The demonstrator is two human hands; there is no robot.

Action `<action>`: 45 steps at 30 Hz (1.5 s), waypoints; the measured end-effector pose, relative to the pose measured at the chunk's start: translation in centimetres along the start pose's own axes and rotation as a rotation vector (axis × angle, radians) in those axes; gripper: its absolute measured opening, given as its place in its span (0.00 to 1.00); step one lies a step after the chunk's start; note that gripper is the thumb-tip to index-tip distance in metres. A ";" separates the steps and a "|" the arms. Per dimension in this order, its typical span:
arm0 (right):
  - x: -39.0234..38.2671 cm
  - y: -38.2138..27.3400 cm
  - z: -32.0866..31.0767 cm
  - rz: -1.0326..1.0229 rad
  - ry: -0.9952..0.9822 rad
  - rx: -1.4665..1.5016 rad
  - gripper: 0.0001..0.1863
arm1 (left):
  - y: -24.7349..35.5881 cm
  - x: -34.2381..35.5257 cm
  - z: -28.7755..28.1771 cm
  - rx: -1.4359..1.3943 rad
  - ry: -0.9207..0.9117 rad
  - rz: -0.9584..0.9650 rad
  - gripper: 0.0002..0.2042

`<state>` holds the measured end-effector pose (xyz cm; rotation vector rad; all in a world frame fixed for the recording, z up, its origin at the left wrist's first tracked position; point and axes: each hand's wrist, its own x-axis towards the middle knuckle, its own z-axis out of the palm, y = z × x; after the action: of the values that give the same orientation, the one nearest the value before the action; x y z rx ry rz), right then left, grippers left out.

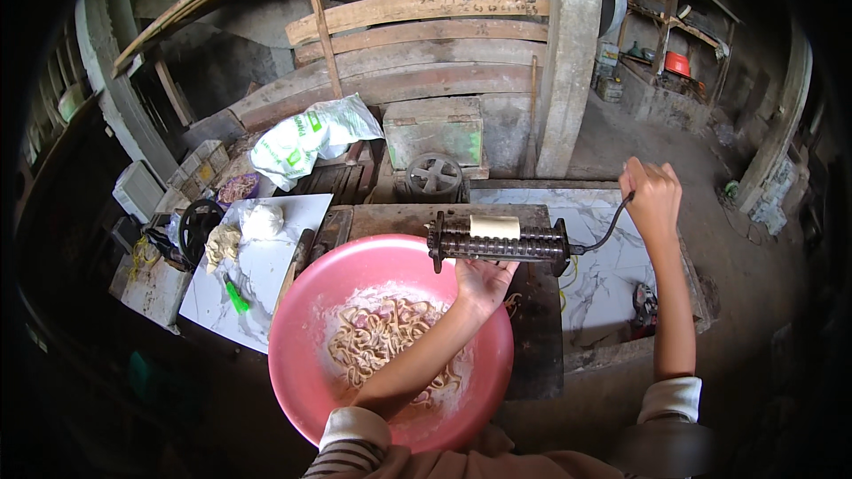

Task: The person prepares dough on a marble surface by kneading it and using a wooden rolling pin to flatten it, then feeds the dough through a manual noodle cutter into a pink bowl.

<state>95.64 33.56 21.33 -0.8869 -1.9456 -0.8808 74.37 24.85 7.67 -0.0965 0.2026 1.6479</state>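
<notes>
A dark metal hand-cranked roller cutter (pixel 532 251) stands beyond the basin, with a pale flat sheet of dough (pixel 494 228) lying in its rollers. At the far right, my right hand (pixel 652 188) is closed round the end of its bent crank handle (pixel 611 229). My left hand (pixel 485 282) is palm up just below the rollers, its fingers stretched out and their tips partly hidden under the machine. Beneath my left forearm, a pink basin (pixel 288 324) holds many floury cut dough strips (pixel 382 337).
On a white marbled board (pixel 253 279) at left lie dough lumps (pixel 224 244), a white bag (pixel 263 222) and a green-handled tool (pixel 236 296). Behind are a white-green sack (pixel 311 137), a worn box (pixel 435 131) and a spoked wheel (pixel 434 177). A concrete post (pixel 568 71) rises beyond.
</notes>
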 end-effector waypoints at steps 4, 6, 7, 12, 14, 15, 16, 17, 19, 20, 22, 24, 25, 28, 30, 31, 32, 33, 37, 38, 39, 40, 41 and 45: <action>-0.3 0.2 4.0 0.052 -0.035 0.110 0.07 | 0.3 0.4 -0.3 -0.009 -0.057 0.022 0.20; -1.6 0.5 6.2 0.078 -0.075 0.152 0.07 | 0.2 0.5 -0.3 -0.006 -0.060 0.044 0.19; -2.3 0.7 7.2 0.104 -0.111 0.191 0.06 | 0.1 0.4 -0.2 -0.010 -0.034 0.041 0.18; -8.7 -1.1 11.3 0.290 -0.299 0.261 0.05 | 0.0 -0.5 0.7 -0.040 0.028 0.067 0.16; -12.3 -1.8 12.2 0.341 -0.325 0.170 0.05 | -0.3 -0.4 0.7 -0.011 0.142 0.104 0.14; -13.1 -2.6 11.6 0.343 -0.327 0.172 0.05 | -0.2 -0.5 0.8 -0.009 0.144 0.104 0.14; -13.9 -3.6 11.1 0.398 -0.379 0.176 0.05 | 0.0 -0.6 0.8 -0.011 0.149 0.117 0.14; -14.5 -4.6 10.5 0.450 -0.428 0.182 0.06 | 0.1 -0.8 0.9 -0.011 0.150 0.133 0.13; -16.1 -5.3 9.3 0.469 -0.411 0.125 0.07 | -0.1 -0.6 0.8 -0.020 0.111 0.106 0.14; -16.7 -5.6 8.6 0.484 -0.394 0.077 0.08 | -0.2 -0.5 0.7 0.004 0.071 0.078 0.14; -17.6 -6.1 7.1 0.489 -0.463 0.056 0.08 | -0.6 -0.4 0.6 0.045 0.009 0.049 0.17; -17.5 -7.0 4.9 0.506 -0.539 0.080 0.08 | -0.8 -0.5 0.9 0.030 0.016 0.048 0.18; -17.5 -7.3 4.0 0.509 -0.539 0.075 0.08 | -0.9 -0.6 1.0 0.016 0.024 0.053 0.19; -17.9 -8.0 1.6 0.494 -0.552 0.138 0.08 | -1.2 -1.6 1.5 0.043 0.004 0.043 0.21; -18.1 -8.1 0.2 0.477 -0.541 0.132 0.08 | -1.6 -2.3 2.1 0.041 -0.011 0.039 0.22; -18.1 -8.1 -0.4 0.479 -0.542 0.126 0.08 | -1.8 -2.5 2.2 0.040 -0.011 0.034 0.22; -18.0 -8.2 -1.0 0.480 -0.537 0.124 0.09 | -1.9 -2.6 2.4 0.018 0.056 0.029 0.22; -18.0 -8.2 -1.5 0.481 -0.533 0.122 0.09 | -2.1 -2.8 2.5 -0.005 0.123 0.024 0.22; -17.5 -8.6 -3.3 0.474 -0.527 0.106 0.09 | -1.3 -1.1 1.1 -0.042 -0.050 0.044 0.22; -17.3 -8.3 -4.2 0.470 -0.530 0.136 0.09 | -1.5 -1.1 1.3 -0.059 -0.008 0.046 0.21; -16.8 -8.2 -5.2 0.464 -0.529 0.171 0.09 | -1.4 -1.1 1.4 -0.059 -0.015 0.046 0.21; -16.0 -8.0 -6.2 0.462 -0.523 0.170 0.09 | -1.4 -1.1 1.6 -0.052 0.042 0.053 0.20; -15.0 -7.7 -7.5 0.438 -0.525 0.162 0.09 | -1.5 -1.1 1.7 -0.046 0.100 0.059 0.20; -11.4 -6.2 -10.4 0.332 -0.464 0.146 0.09 | -0.9 -0.4 1.5 -0.063 0.092 0.095 0.18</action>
<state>99.38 18.95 14.38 -1.3671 -2.1233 -0.3522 75.42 24.77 9.18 -0.2132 0.2285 1.7463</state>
